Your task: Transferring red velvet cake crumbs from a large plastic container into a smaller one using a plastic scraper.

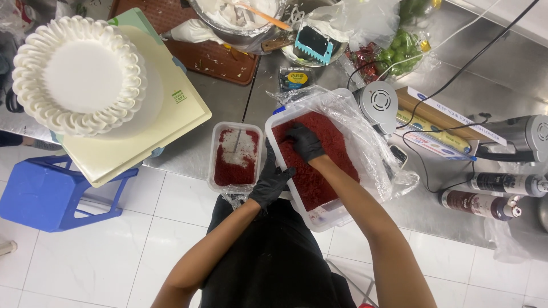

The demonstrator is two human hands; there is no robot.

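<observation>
1. The left hand (271,179), in a black glove, grips the near left wall of a large clear plastic tub (334,219), fingers curled over its rim.
2. The right hand (305,141), also gloved in black, is pressed down into the red crumbs (319,165) that fill the tub; its fingers are bent into the crumbs, but I cannot tell whether they are closed on any.
3. The tub sits at the near edge of the steel counter (228,102), lined with loose clear plastic wrap (377,154) that spills out over its right side.
4. Just beside the tub, to its left, stands a small clear container (236,157) holding red crumbs with a white patch on top.
5. Farther left, a white frosted cake (79,74) with a piped border rests on a pale square board (171,120).
6. At the far edge stand a metal bowl of white cream (240,20) and a bag of green fruit (399,48).
</observation>
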